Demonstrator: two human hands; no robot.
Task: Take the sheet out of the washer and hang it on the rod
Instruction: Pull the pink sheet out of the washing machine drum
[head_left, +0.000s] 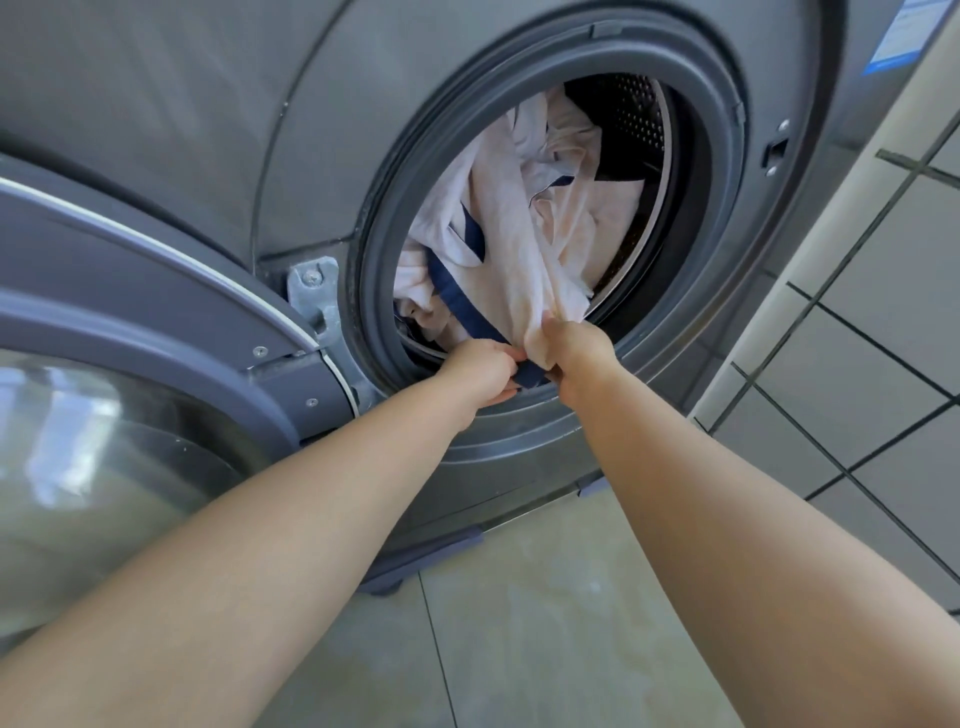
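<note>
A white sheet (524, 223) with dark blue edging lies bunched inside the drum of a grey front-loading washer (208, 130). Part of it is drawn down over the rubber door seal (379, 291) at the lower rim of the opening. My left hand (480, 371) pinches the blue-edged end of the sheet at that rim. My right hand (574, 356) grips the white fabric right beside it, fingers curled round a gathered fold. Both arms are stretched out toward the opening. No rod is in view.
The washer's round door (130, 364) stands swung open at the left, its glass close to my left forearm. A tiled wall (883, 338) runs along the right of the machine. Pale floor tiles (545, 623) lie below my arms.
</note>
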